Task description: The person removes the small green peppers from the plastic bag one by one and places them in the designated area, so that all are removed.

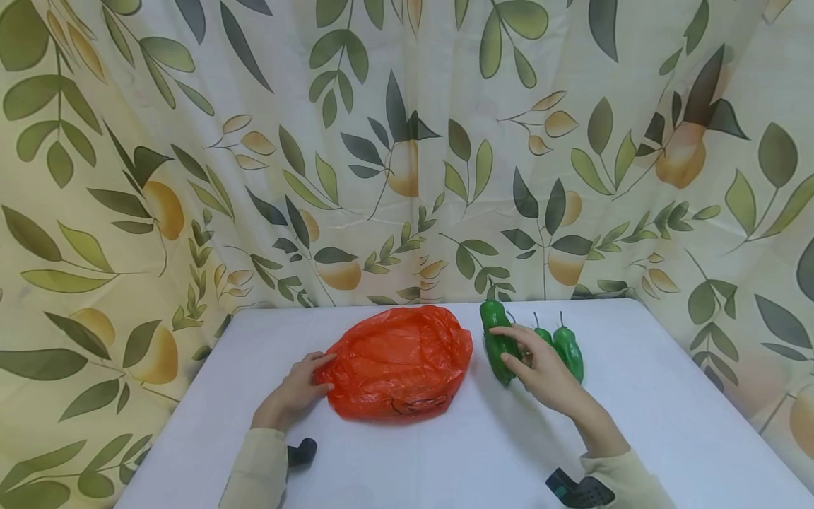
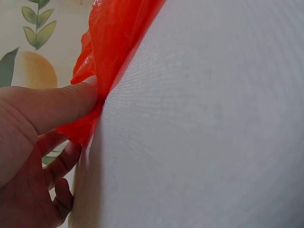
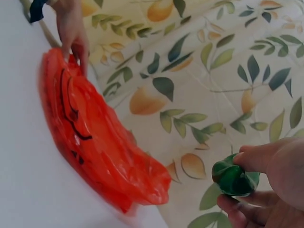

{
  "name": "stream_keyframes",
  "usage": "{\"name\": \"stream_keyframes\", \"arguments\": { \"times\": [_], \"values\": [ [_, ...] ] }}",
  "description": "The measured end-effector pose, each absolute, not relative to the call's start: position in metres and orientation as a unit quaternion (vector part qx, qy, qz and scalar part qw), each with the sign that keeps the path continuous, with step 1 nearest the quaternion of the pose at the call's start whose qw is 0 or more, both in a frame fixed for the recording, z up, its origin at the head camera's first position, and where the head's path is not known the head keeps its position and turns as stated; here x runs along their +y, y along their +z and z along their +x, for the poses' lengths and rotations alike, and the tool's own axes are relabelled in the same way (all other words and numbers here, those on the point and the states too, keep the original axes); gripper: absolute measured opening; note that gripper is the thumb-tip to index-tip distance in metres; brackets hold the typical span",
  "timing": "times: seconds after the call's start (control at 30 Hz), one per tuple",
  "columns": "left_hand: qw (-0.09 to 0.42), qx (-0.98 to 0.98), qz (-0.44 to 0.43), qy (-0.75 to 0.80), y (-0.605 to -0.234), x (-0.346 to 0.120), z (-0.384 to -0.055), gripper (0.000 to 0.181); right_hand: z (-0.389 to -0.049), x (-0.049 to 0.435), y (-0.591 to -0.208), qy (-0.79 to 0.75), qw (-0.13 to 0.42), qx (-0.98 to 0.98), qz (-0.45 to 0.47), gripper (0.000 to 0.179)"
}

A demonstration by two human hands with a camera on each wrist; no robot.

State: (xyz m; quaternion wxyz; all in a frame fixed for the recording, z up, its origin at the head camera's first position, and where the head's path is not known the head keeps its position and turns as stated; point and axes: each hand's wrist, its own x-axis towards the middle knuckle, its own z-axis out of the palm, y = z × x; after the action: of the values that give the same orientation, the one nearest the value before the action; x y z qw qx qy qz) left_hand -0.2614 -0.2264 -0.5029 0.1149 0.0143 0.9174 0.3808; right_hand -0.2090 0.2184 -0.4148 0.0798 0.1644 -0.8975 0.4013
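An orange-red plastic bag (image 1: 400,360) with black markings lies spread on the white table. My left hand (image 1: 299,385) pinches its left edge; in the left wrist view the thumb (image 2: 71,102) presses on the crinkled plastic. To the right of the bag, my right hand (image 1: 540,367) grips a long green pepper (image 1: 496,339) between thumb and fingers, its stem pointing away from me. The right wrist view shows the rounded end of that pepper (image 3: 232,176) in the fingers.
Behind the right hand, more green peppers (image 1: 568,350) rest on the table, partly covered by that hand. The white table (image 1: 381,466) reaches back to a hanging curtain (image 1: 407,177) printed with leaves and fruit. Dark wrist devices (image 1: 580,489) sit at both sleeves.
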Motion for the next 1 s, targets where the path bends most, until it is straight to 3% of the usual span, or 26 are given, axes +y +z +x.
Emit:
{"name": "stream_keyframes", "arguments": {
  "times": [1.0],
  "values": [
    [0.126, 0.911, -0.006, 0.392, -0.501, -0.225, -0.259, 0.063, -0.218, 0.270, -0.417, 0.396, 0.073, -0.909, 0.105, 0.055]
  ]
}}
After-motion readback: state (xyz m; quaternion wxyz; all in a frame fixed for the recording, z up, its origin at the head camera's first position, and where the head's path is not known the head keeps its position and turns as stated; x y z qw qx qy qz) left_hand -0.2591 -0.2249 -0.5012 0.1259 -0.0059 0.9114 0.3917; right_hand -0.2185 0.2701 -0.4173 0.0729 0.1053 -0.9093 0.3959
